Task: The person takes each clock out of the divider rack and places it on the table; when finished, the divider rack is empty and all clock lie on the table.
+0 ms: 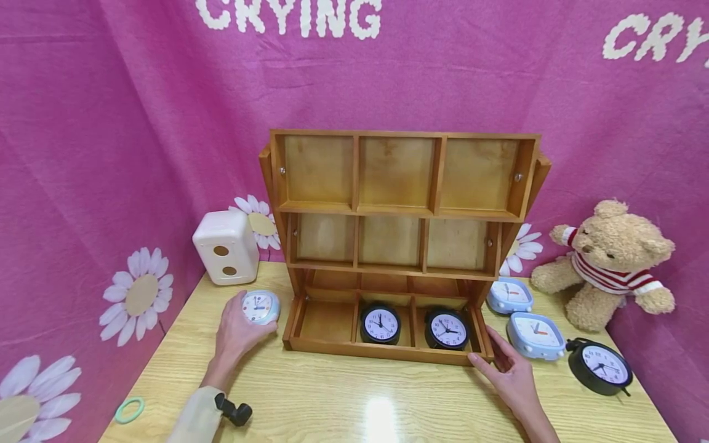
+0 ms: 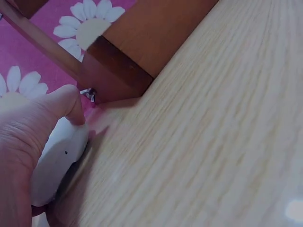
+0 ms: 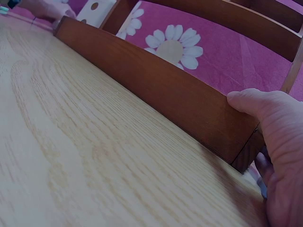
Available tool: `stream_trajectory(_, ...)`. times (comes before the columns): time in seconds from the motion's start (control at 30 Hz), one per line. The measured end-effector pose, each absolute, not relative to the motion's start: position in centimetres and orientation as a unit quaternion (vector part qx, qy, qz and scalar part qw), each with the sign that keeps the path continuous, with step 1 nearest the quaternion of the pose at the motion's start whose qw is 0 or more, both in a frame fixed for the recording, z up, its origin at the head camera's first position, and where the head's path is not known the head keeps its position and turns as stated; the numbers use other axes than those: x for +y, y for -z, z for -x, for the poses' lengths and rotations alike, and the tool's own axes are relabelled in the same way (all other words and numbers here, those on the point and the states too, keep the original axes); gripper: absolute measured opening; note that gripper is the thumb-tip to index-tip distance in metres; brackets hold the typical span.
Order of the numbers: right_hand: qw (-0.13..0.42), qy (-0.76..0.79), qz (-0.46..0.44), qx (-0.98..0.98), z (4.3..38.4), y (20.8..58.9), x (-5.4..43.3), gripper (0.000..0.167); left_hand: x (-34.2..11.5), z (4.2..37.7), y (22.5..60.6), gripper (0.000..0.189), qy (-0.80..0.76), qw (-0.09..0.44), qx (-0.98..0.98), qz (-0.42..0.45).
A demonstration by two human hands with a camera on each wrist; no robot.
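Observation:
At the left, my left hand (image 1: 237, 329) holds a small pale blue alarm clock (image 1: 260, 307) with a white face, thumb and fingers around its sides. In the left wrist view that alarm clock (image 2: 59, 156) shows a white side close to the tabletop. A tiered wooden display rack (image 1: 382, 352) stands in the middle. My right hand (image 1: 512, 375) grips its front right corner, thumb on the front board and fingers along the side. Two round black alarm clocks sit in the bottom tier, one in the middle compartment (image 1: 380, 324), another in the right compartment (image 1: 447, 330).
Right of the rack lie two blue alarm clocks, one farther back (image 1: 509, 295) and one nearer (image 1: 536, 335), plus a black alarm clock (image 1: 600, 367). A teddy bear (image 1: 609, 264) sits behind them. At the left are a white box (image 1: 226, 246) and a green ring (image 1: 130, 410).

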State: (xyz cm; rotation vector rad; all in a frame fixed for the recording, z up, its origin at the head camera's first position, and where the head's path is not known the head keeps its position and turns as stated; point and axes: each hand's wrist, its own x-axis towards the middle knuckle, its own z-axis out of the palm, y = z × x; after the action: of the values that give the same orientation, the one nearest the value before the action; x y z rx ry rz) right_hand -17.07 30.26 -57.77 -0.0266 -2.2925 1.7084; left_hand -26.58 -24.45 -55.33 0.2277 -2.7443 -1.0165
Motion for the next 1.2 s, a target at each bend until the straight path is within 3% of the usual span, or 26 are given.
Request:
stream_trajectory(0.7, 0.148, -0.593, 0.000, -0.792, 17.2, 57.9, 30.2, 0.071, -24.6, 27.3, 55.7, 0.117, 0.337, 0.100, -0.934, -0.061)
stream_trajectory(0.97, 0.142, -0.595, 0.006, -0.791, 17.2, 57.8, 30.2, 0.072, -24.2, 26.3, 54.1, 0.112, 0.362, 0.133, -0.922, -0.039)
stream_trajectory(1.2, 0.143, -0.593, 0.008, -0.792, 17.1, 57.9, 30.2, 0.071, -23.7, 25.3, 52.5, 0.104, 0.381, 0.124, -0.916, -0.024)
